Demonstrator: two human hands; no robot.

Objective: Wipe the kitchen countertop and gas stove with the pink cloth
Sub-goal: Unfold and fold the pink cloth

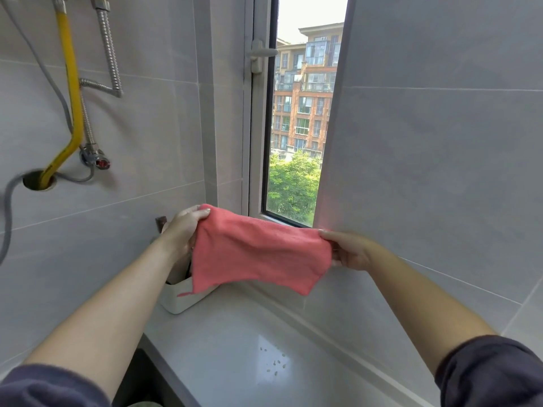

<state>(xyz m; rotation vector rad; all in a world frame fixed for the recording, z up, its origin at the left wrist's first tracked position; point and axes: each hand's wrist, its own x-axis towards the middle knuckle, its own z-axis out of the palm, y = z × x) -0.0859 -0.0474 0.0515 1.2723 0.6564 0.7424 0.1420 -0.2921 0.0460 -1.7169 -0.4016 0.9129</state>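
From the head camera, you hold the pink microfibre cloth point(258, 251) spread in the air between both hands, above the far end of the pale grey glossy countertop point(235, 348). Your left hand point(182, 230) pinches the cloth's upper left corner, thumb on top and fingers curled behind the fabric. Your right hand point(349, 251) pinches the right edge, thumb and fingertips closed on the cloth. The cloth hangs loosely between them, its top edge sagging slightly, and its lower left corner, which ends in a small loop, drapes in front of a white rectangular plastic container point(182, 298). That container stands on the countertop in the corner against the grey tiled wall point(440, 142); you cannot tell what is inside it. Both of your forearms are bare, with dark sleeves point(493, 374) pushed up near the elbows.

A few water droplets point(274, 359) sit on the countertop nearer to you. Behind the cloth, a narrow window point(296, 142) with a white handle point(260, 55) shows brick buildings and trees. On the left wall, a yellow gas hose point(70, 83) runs down into a round hole, beside a corrugated metal hose point(110, 54) and a valve with a red knob point(98, 160).
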